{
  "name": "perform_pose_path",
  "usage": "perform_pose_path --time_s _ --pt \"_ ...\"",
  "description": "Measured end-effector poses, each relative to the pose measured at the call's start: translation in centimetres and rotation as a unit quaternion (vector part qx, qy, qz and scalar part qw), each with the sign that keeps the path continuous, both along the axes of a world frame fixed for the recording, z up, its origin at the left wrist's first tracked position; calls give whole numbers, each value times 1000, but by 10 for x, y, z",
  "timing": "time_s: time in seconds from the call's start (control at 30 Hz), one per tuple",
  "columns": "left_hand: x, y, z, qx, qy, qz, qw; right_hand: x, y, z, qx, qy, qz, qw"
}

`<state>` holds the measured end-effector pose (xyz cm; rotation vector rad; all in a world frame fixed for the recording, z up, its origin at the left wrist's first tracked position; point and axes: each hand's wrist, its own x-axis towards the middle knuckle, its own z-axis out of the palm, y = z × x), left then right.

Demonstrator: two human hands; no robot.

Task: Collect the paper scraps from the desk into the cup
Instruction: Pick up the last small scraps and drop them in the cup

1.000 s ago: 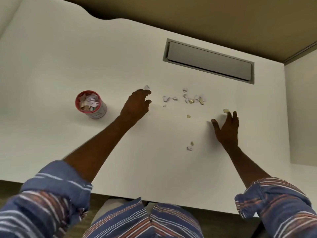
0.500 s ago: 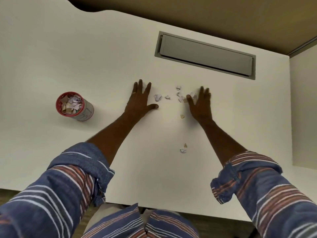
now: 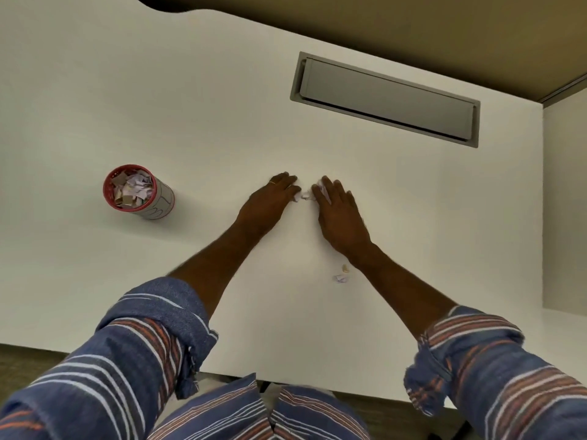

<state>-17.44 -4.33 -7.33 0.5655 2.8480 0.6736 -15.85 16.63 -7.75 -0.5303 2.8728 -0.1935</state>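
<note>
Paper scraps [image 3: 305, 195] sit bunched in a small white clump on the white desk [image 3: 190, 90], caught in the narrow gap between the two hands. The left hand [image 3: 270, 201] lies palm-down with its fingers curled toward the clump, a ring on one finger; the right hand [image 3: 340, 214] lies flat and angled in from the right, fingers together, with a bit of paper showing at its fingertips. Neither hand pinches anything outright: they press inward as two walls, raking the pieces together. Whether more scraps lie hidden under the palms, I cannot tell.

Two stray scraps [image 3: 342, 274] lie apart from the clump, nearer the person and just beside the right forearm, one yellowish, one white with purple marks.

The paper cup [image 3: 139, 192], red-rimmed and already close to full of torn paper, stands well to the left of the hands. A grey recessed hatch [image 3: 387, 100] is set in the desk on the far side.

These pieces look feather-light, crumpled and limp, so they will likely scatter at a quick move or slip out of a loose hold. A sound way to take them seems to be closing fingers from both sides and under the heap, lifting it as one cupped handful, then carrying it low to the cup.
</note>
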Motion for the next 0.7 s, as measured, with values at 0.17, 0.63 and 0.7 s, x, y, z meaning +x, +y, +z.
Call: perform_pose_path --time_s 0.17,0.63,0.7 --pt "8 -8 2 -28 26 -10 999 32 17 6 -6 -33 22 999" --pt "37 -10 -8 -11 -6 67 998 49 18 24 -49 -15 -13 999" --pt "36 -6 -6 -13 -23 84 996 49 12 30 -51 -6 -34 998"
